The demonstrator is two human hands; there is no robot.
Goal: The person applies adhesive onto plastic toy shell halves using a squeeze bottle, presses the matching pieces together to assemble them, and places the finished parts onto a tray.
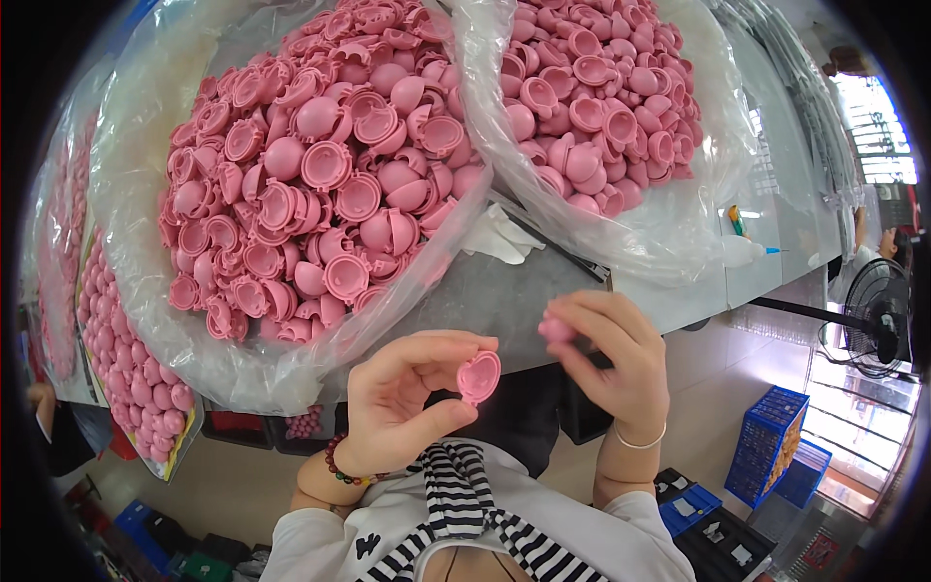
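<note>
My left hand point(402, 393) pinches a pink plastic half-shell point(479, 376) between thumb and fingertips. The shell's hollow side faces up, and a small tab shows at its lower rim. To the right, my right hand point(621, 364) is closed on a small pink rounded piece point(556, 328), partly hidden by the fingertips. The two pieces are apart, held above the table's near edge. Beyond my left hand, a big pile of similar pink half-shells point(325, 165) fills a clear plastic bag point(238, 373).
A second clear bag point(640, 233) at the back right holds more pink parts point(601, 107). Between the bags lies a white crumpled cloth or paper point(501, 236). Pink balls point(136, 378) sit at the left. A white squeeze bottle point(742, 250) and a black fan point(878, 320) are at the right.
</note>
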